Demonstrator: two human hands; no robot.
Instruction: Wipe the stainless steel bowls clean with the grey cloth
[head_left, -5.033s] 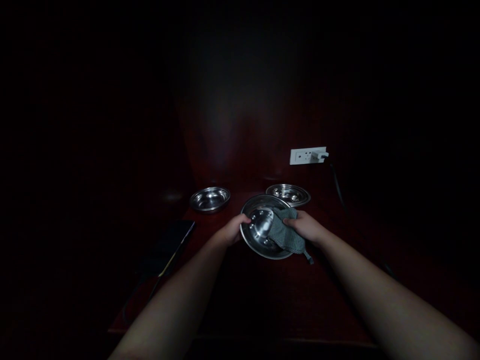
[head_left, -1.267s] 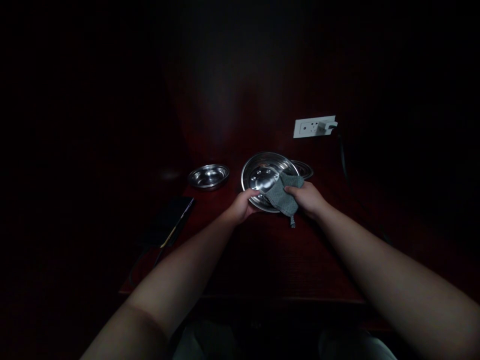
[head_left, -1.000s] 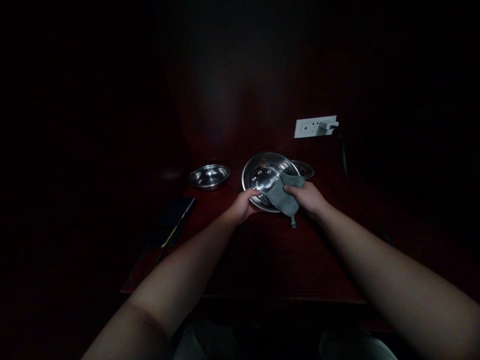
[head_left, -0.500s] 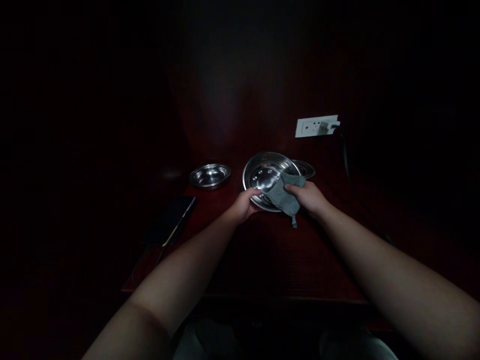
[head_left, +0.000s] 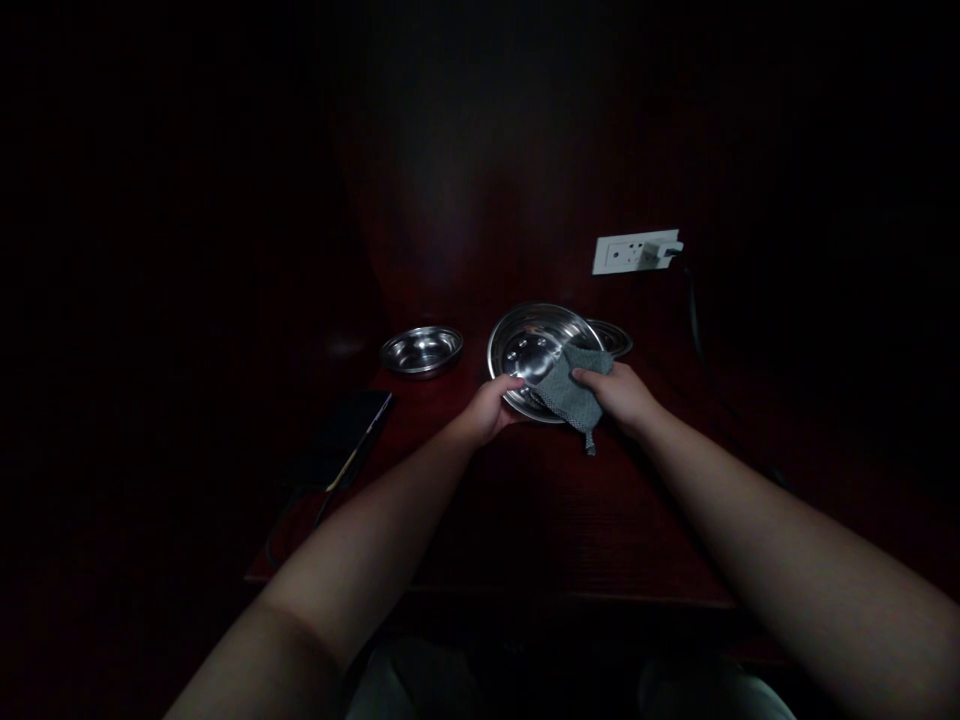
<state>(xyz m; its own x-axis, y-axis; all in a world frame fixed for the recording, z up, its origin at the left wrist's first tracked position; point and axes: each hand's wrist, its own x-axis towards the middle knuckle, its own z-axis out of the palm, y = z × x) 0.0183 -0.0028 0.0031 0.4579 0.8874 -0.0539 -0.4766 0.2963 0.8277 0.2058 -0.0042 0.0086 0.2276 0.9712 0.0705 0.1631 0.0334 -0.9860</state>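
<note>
A shiny steel bowl (head_left: 529,350) is tilted toward me above the dark red table. My left hand (head_left: 489,408) grips its lower left rim, thumb over the inside edge and fingers underneath. My right hand (head_left: 616,392) pinches a grey-green cloth (head_left: 574,385) against the bowl's right rim, with the thumb on top. The cloth covers the lower right part of the bowl, and its hanging loop dangles below. How the right fingers sit behind the cloth is hidden.
A shallow steel dish (head_left: 422,352) stands to the left. Another steel dish (head_left: 616,340) lies partly behind the bowl. At left is a dark flat object (head_left: 349,435), perhaps a notebook or tablet, with a cable. A wall socket (head_left: 634,252) holds a plug with a hanging cord (head_left: 694,315).
Almost nothing differs. The whole view has shifted very slightly, and both hands keep the same hold on the bowl and cloth.
</note>
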